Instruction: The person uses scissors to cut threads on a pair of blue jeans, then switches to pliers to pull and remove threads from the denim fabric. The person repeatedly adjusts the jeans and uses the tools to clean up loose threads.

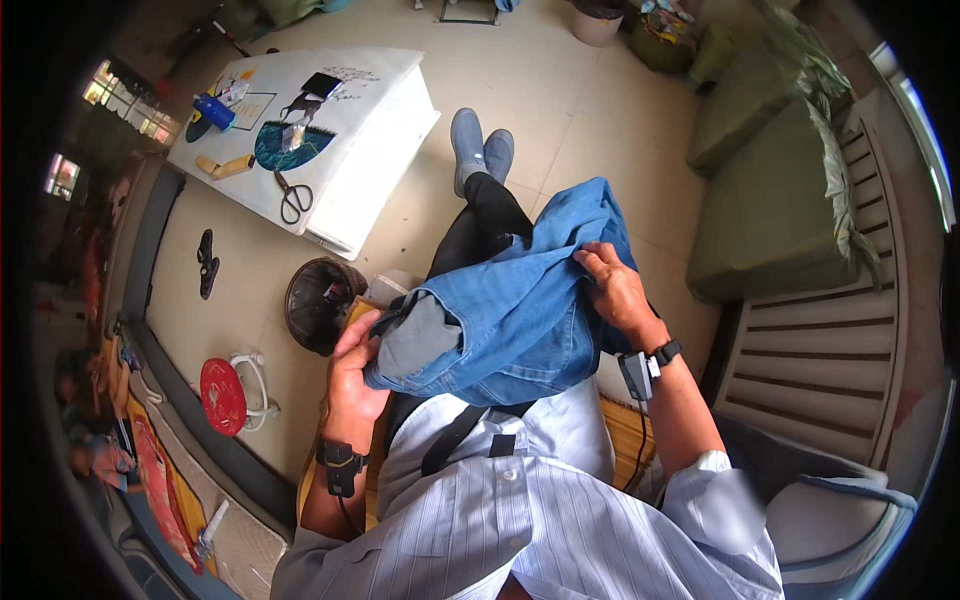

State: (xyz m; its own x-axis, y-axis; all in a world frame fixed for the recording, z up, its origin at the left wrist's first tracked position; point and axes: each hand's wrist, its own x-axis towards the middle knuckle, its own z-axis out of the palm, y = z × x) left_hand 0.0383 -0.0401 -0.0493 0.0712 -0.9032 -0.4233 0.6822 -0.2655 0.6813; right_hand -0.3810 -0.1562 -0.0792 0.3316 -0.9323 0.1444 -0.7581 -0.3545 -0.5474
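A blue denim garment (515,305) lies bunched across my lap and thighs, hanging over toward my knees. At its left end a grey piece of cloth (420,338) shows, perhaps a lining. My left hand (352,378) grips that end, fingers closed at the garment's edge, with the thumb side up. On the far right side, my right hand (618,292) pinches a fold of denim between thumb and fingers. The garment's underside and full shape are hidden by the folds.
A dark waste bin (318,308) stands left of my knees. Beyond it, a white table (385,150) carries scissors (294,200) and a blue roll-shaped thing (213,111). A red-topped stool (223,397) is at left; a slatted wooden bench (815,355) and green-covered seat (765,215) are at right.
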